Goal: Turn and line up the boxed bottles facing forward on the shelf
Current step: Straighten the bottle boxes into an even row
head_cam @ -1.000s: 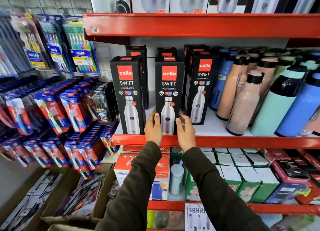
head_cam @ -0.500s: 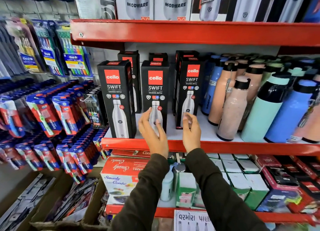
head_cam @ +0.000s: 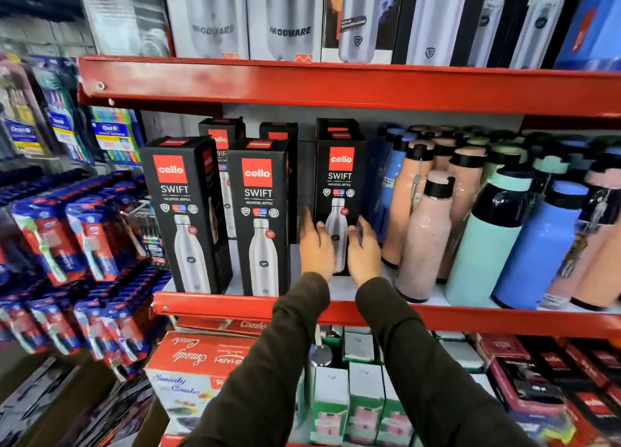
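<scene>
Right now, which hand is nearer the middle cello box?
Left. The left hand is just right of the middle cello box, at the third box's left edge; the right hand is at that box's far side.

So on the middle shelf (head_cam: 437, 315) there are three boxes up front: left box (head_cam: 183, 215) at the shelf's left end, middle box (head_cam: 260, 218) just right of it, and right box (head_cam: 340, 191) sitting further back, apart from the middle one. More boxes (head_cam: 220, 134) stand behind the front ones. The left hand (head_cam: 316, 248) is at the right box's left side and the right hand (head_cam: 364, 253) at its right side, both low down. Loose bottles (head_cam: 426, 231) crowd the shelf to the right of that box. Toothbrush packs (head_cam: 84, 238) hang off to the left of the shelf. Top shelf (head_cam: 336, 84) has more boxes on it; cartons (head_cam: 198, 369) sit on the level below.
</scene>
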A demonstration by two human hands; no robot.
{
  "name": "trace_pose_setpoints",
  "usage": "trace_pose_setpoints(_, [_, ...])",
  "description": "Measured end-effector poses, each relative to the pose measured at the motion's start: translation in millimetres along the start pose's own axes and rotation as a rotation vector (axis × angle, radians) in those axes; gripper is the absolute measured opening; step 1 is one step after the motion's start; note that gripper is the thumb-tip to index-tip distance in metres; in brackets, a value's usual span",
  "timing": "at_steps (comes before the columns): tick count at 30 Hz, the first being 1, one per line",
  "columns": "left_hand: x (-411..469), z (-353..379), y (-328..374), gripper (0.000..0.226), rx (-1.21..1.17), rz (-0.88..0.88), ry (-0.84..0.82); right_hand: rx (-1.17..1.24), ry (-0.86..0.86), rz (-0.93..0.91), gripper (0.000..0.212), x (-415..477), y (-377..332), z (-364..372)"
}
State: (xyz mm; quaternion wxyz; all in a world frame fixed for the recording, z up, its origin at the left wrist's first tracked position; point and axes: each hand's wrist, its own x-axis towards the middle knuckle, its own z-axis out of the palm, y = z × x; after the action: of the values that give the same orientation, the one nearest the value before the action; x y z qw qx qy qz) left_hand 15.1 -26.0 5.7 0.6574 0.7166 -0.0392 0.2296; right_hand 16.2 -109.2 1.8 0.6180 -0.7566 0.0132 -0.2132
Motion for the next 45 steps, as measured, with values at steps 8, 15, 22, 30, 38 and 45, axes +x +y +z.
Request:
trace_pose_setpoints(8, [9.3, -3.5, -8.4, 0.042, -0.061, -0.215, 0.003, -0.039, -0.032, 0.031, 0.039, 10.4, 14.5, -6.7])
trace_pose_setpoints(15, [-8.8, -10.6, -8.3, 0.037, 0.011, -0.150, 0.066, -0.006, 0.016, 0.010, 0.036, -0.4, 13.4, -18.8])
trace_pose_setpoints(22, [-34.9, -18.1, -12.2, 0.035, 0.071, -0.107, 0.126, 0.003, 0.070, -0.025, 0.034, -33.2, 9.9, -28.6])
trace_pose_setpoints(30, [-59.1, -30.9, -1.3, 0.036, 0.049, -0.080, 0.102, -0.065, 0.111, -0.081, 0.031, -59.8, 3.8, -34.6])
trace_pose_setpoints(38, [-68.3, -38.7, 4.6, 0.037, 0.063, -0.064, 0.066, -0.056, 0.107, -0.056, 0.034, -71.6, -1.8, -35.5])
trace_pose_setpoints(45, [-72.4, -41.4, 1.6, 0.038, 0.042, -0.023, 0.063, -0.032, 0.095, -0.070, 0.034, -77.1, -1.7, -35.9])
